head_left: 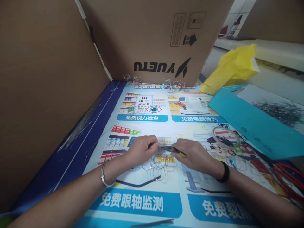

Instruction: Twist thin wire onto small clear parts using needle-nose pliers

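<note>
BACK: brown cardboard panel (152,34), logo printed upside down | LEFT: plain cardboard panel (42,79), shadowed, pale strip (98,52) along the corner seam | UPPER RIGHT: white tiled wall (236,7), dark bottle (235,25) by it, pale ledge (273,50) | BELOW: surface (142,202) under blue-and-white printed sheeting | LIGHT: soft, dimmer left

Head-worn view, facing forward and down

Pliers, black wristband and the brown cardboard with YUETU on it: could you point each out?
Pliers (169,148): head view, on the metal nose.
Black wristband (226,172): head view, on the band itself.
Brown cardboard (142,34): head view, on bare board above the YUETU print.
</note>
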